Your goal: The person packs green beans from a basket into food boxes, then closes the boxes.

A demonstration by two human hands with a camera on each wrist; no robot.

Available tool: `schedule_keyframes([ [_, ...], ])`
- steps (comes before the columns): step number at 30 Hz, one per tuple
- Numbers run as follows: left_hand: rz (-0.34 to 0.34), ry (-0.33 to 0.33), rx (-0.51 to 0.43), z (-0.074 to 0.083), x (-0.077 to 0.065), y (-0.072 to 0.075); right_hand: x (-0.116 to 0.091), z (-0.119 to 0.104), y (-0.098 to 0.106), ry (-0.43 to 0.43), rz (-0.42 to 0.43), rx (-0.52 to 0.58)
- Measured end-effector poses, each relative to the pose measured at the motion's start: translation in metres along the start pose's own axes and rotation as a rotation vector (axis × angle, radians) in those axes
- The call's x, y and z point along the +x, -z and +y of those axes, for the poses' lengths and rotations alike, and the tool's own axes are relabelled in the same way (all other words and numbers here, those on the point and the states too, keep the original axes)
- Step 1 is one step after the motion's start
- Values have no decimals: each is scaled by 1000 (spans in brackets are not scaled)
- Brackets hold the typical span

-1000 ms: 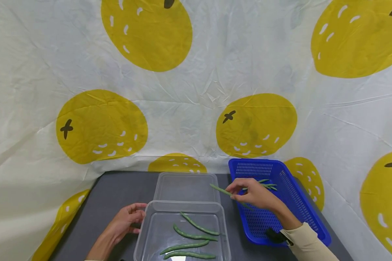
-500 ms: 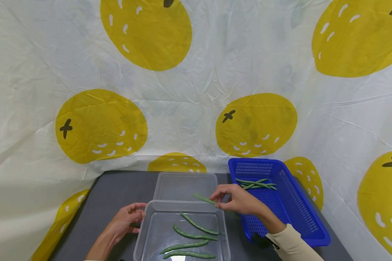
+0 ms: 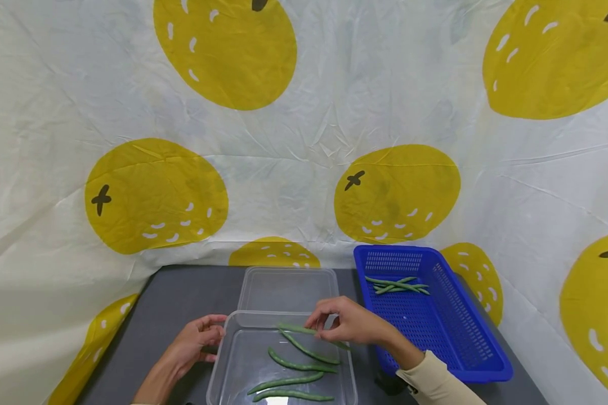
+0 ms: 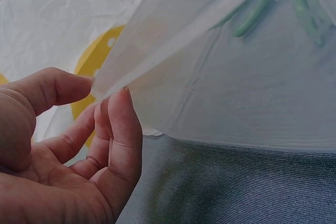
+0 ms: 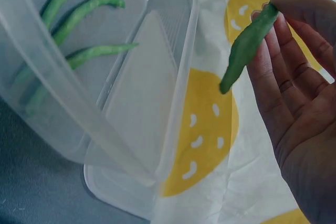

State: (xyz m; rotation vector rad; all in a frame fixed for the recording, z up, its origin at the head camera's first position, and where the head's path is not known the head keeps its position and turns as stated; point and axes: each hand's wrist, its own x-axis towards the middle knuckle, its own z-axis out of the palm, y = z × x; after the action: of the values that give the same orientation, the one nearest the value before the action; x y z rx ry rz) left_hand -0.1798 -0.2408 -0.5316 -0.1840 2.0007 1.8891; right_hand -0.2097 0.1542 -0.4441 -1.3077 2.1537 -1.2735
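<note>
My right hand (image 3: 352, 322) pinches a green bean (image 5: 254, 38) between thumb and fingers, above the far right part of a clear plastic container (image 3: 223, 360). In the right wrist view the bean hangs clear of the container's wall. Inside the container several green beans (image 3: 304, 367) lie apart, roughly side by side. My left hand (image 3: 195, 346) pinches the container's left rim near the far corner; the left wrist view shows thumb and fingertips meeting at that rim (image 4: 113, 74). The container's near edge falls outside the head view.
A blue perforated basket (image 3: 466, 332) stands on the right, with several green beans (image 3: 397, 286) crossed at its far end. Behind the container a clear lid (image 3: 289, 289) lies flat on the dark table (image 3: 192, 292). A lemon-print cloth (image 3: 284, 197) hangs at the back.
My right hand has moved left and nearer with the bean, from over the blue basket to over the container. My left hand has stayed at the rim.
</note>
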Motion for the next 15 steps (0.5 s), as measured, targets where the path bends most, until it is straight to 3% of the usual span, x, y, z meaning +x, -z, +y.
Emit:
schedule_keyframes([
  [6, 3, -3, 3, 0, 1, 1, 3, -7, -5, 62, -13, 28],
  [15, 1, -9, 7, 0, 1, 0, -7, -7, 6, -44, 11, 85],
])
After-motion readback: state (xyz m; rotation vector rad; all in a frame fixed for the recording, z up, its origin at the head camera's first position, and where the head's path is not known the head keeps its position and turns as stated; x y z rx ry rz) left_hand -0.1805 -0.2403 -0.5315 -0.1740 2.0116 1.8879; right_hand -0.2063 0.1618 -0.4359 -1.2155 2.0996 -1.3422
